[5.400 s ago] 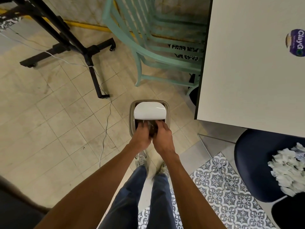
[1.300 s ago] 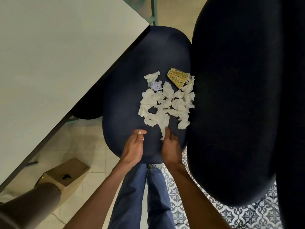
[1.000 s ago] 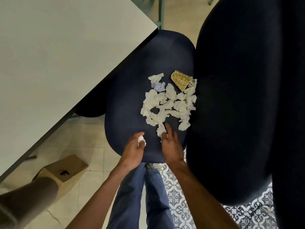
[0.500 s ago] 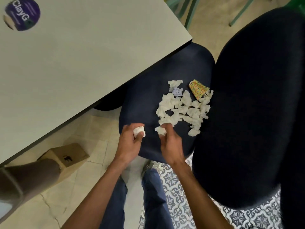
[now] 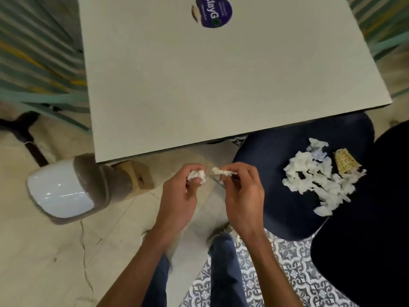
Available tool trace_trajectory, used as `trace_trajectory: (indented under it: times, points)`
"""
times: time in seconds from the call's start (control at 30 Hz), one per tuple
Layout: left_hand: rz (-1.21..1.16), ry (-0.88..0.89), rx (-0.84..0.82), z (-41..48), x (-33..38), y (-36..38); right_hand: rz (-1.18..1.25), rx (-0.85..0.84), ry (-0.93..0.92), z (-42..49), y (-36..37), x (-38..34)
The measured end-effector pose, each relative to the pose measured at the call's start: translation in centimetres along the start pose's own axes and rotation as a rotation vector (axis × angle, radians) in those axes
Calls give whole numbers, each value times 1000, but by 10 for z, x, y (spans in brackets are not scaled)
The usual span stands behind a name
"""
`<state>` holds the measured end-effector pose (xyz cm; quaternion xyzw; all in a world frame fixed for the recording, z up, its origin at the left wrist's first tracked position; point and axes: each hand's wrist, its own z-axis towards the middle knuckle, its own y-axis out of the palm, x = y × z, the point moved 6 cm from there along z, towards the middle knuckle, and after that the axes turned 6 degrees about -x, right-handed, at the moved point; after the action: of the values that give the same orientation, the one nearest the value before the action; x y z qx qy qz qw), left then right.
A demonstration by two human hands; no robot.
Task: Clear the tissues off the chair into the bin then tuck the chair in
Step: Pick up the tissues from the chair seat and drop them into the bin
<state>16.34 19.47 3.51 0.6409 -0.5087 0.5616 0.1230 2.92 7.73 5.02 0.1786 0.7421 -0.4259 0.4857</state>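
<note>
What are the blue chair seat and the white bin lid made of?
Chair seat: looks like navy fabric upholstery, matte, no shine, soft rounded edges. Bin lid: probably glossy white plastic; bright streaks reflect off its smooth curve.

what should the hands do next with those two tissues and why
Probably swing both hands left to the bin and let go: the left hand grips a crumpled tissue, the right hand pinches a second tissue, and the chair holds a pile more.
</note>
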Motion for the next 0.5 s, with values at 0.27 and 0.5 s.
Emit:
trace_trajectory:
  times: [0.27,0.5]
  points:
    - [44,-33,173,-61,-71,-165,75,-171,-12,-44,153,-86]
    - [213,-61,320,-102,-156,-266,14,-329,-110,-80,272,-129]
